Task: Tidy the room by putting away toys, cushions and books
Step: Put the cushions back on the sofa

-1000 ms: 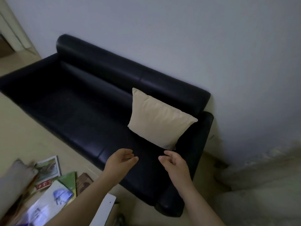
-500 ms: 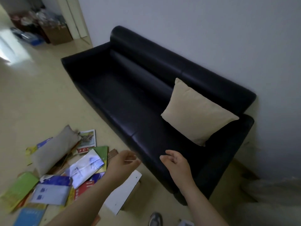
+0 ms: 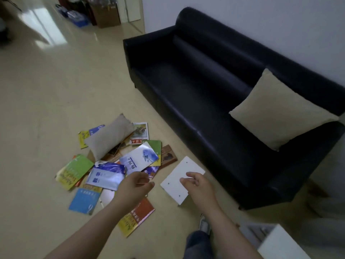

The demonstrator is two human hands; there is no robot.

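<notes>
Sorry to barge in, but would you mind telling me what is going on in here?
A person is tidying up. The left hand and the right hand both hover, holding nothing, above a pile of colourful paperback books scattered on the beige floor. A grey fabric cushion lies on that pile, and a flat white board lies beside it. A beige square cushion already rests on the black leather sofa.

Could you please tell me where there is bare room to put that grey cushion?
The sofa seat is bare from the far armrest to the cream cushion. The floor beyond the book pile is bare too. Crowded: that pile under the grey cushion, beside the white board.
</notes>
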